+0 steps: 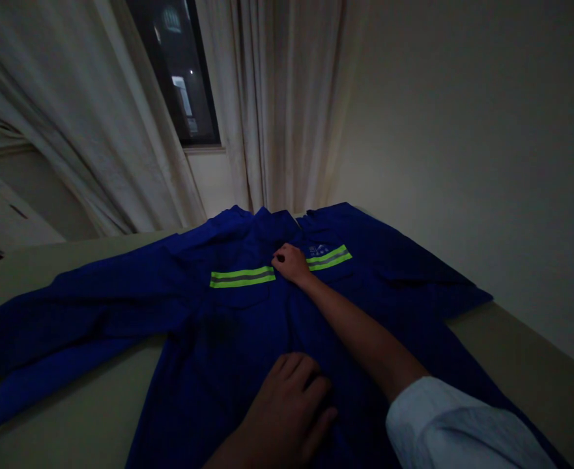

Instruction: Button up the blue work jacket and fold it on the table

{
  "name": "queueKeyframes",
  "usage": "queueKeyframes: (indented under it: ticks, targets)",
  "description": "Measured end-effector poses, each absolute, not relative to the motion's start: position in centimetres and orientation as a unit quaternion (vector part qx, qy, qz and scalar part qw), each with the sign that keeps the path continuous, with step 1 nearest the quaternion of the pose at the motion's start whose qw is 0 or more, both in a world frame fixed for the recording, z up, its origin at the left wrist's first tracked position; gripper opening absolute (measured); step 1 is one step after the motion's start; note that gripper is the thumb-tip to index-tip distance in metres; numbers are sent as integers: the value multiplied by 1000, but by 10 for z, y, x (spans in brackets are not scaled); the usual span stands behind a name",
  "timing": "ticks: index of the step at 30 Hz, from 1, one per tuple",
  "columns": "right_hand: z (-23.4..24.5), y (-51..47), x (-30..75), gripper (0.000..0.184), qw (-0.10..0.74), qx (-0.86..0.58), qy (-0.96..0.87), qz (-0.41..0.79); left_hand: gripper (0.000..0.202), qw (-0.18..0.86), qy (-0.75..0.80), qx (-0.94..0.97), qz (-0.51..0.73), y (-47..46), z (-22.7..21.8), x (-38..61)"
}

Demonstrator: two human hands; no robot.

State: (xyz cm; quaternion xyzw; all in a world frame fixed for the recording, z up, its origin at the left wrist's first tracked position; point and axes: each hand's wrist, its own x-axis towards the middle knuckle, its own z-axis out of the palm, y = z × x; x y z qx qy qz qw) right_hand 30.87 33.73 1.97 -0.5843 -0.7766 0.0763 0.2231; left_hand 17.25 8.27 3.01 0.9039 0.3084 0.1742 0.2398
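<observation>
A blue work jacket [274, 319] lay front side up across the lower and middle parts of the frame, spread on a pale greenish surface [86, 426]. The right hand [291, 262] was at the middle of its chest, between two reflective strips [242, 278], with the fingers curled in toward the thumb as in a pinch; whether cloth was caught between them could not be told. The left hand [289, 404], at bottom centre, lay palm down over the lower front, fingers loosely bent and thumb apart; its underside was hidden, so any grasp there could not be told either.

The likeliest trouble was the front being dragged askew: a pull by the right hand, with the left pressing only lightly, could have bunched the cloth and put the strips out of line. The sleeve [96, 306] at the left ran out of the frame and lay in folds, so a tug could have creased it further. The dim light could have made a twisted edge along the dark front easy to miss.

A small pale chest emblem [319, 250], right of centre just above one strip, showed a peak-like shape with tiny characters, too small to read. No brand could be made out.
</observation>
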Motion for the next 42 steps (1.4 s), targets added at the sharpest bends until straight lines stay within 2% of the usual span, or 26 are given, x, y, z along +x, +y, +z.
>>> queueKeyframes:
  ticks: [12,16,19,21,24,26,28,31,33,34,38,40,42]
  targets:
    - [27,320,310,33,88,-521,-849,-9,14,203,312,910,184,83,32,176]
    - [39,309,309,43,86,-541,-837,-9,13,193,305,913,190,84,36,174]
    - [54,281,309,50,135,-526,-839,9,20,193,299,913,201,85,39,171]
    - [68,244,314,44,202,-487,-848,52,24,191,300,911,209,86,39,169]
    - [94,156,338,24,275,-430,-846,158,24,181,292,915,212,89,36,167]
    - [108,81,363,31,269,-420,-833,242,24,173,278,923,200,92,34,167]
    - [112,1,386,43,260,-445,-813,271,27,158,272,932,182,93,35,167]
    - [95,-103,404,68,289,-517,-771,234,32,109,297,934,162,88,44,169]
    - [72,-151,403,78,297,-577,-735,196,31,82,305,935,158,76,57,172]
    - [60,-167,399,74,301,-609,-714,171,32,81,296,939,158,68,66,174]
    - [26,-188,386,23,358,-679,-633,96,29,170,164,967,99,16,98,184]
    - [23,-184,385,14,406,-679,-605,88,38,194,125,972,44,-17,104,188]
    - [25,-181,387,9,456,-677,-572,76,43,170,116,979,2,-53,100,191]
